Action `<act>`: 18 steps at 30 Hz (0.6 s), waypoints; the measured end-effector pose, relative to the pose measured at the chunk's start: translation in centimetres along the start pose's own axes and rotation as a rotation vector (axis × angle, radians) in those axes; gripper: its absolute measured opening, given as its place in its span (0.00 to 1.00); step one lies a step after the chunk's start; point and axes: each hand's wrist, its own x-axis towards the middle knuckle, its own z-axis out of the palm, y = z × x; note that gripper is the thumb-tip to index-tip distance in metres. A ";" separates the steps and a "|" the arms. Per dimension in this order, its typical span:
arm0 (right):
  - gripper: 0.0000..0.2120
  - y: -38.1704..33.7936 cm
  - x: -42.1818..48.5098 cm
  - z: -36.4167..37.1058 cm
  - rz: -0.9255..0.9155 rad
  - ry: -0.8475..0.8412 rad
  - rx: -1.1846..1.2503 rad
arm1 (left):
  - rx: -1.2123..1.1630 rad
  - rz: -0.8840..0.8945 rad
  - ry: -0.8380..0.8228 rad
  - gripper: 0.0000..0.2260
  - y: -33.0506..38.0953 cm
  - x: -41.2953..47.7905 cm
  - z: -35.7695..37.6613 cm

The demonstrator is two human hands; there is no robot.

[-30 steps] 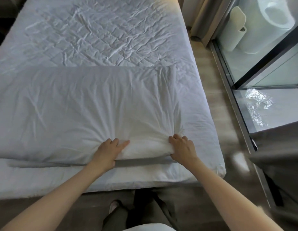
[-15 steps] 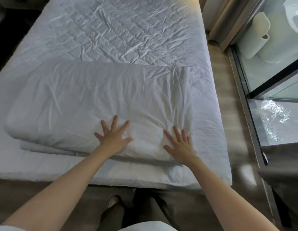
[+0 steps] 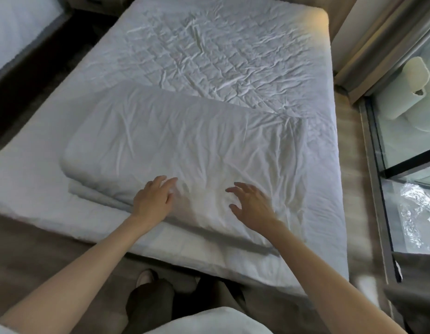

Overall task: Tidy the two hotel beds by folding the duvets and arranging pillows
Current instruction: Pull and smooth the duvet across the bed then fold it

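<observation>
A white folded duvet [image 3: 180,145] lies across the foot half of the bed [image 3: 233,49], whose wrinkled fitted sheet is bare toward the head. My left hand [image 3: 153,198] is over the duvet's near edge with relaxed, slightly spread fingers. My right hand [image 3: 252,203] is beside it to the right, fingers spread and loosely bent above the duvet. Neither hand grips the fabric. No pillow is in view.
A second bed [image 3: 14,27] shows at the far left across a dark gap. To the right runs a wooden floor strip [image 3: 353,177] and a glass partition [image 3: 406,145] with a toilet behind it. My legs stand at the bed's foot.
My hands first gripped the duvet's near edge, then pressed flat on top, and now their fingers are relaxed and lifted. The view has shifted so the bed appears turned.
</observation>
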 end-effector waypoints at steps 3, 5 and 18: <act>0.25 -5.0 1.9 0.9 -0.085 -0.087 -0.063 | -0.104 -0.076 0.101 0.20 -6.4 -0.2 -2.0; 0.28 -8.2 3.3 1.9 -0.115 -0.148 -0.098 | -0.216 -0.095 0.159 0.19 -10.4 0.1 -3.5; 0.36 -22.7 13.3 8.5 0.201 -0.251 -0.160 | -0.517 -0.431 -0.081 0.34 -29.9 8.9 -7.4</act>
